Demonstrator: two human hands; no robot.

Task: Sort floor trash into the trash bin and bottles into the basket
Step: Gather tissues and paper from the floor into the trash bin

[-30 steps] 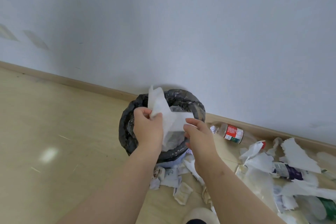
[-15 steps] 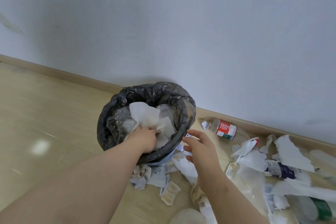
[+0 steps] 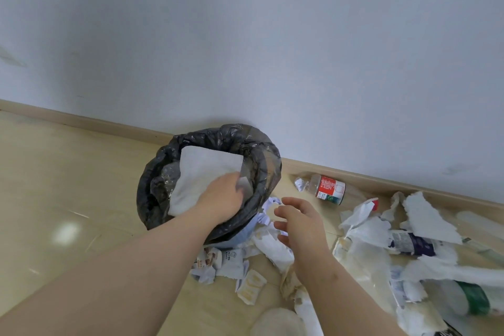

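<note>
The trash bin [image 3: 263, 144], lined with a black bag, stands against the wall. A large white paper sheet [image 3: 203, 172] lies across its mouth, partly sticking out. My left hand [image 3: 222, 200] is down on the sheet's near edge, fingers curled into it. My right hand [image 3: 300, 224] hovers just right of the bin with loosely bent fingers and holds nothing. A red-label bottle [image 3: 328, 189] lies by the skirting board. A purple-label bottle [image 3: 413, 243] and a green-label bottle [image 3: 473, 298] lie among paper further right. No basket is in view.
Torn white paper [image 3: 425, 215] and small wrappers [image 3: 249, 285] litter the floor in front and to the right of the bin. A pale round object [image 3: 276, 322] sits at the bottom edge. Bare wooden floor [image 3: 68, 185] stretches left of the bin.
Both hands held the paper above the bin; the right hand let go and drew back right. The left hand pushed the paper down into the bin, where it now lies spread out.
</note>
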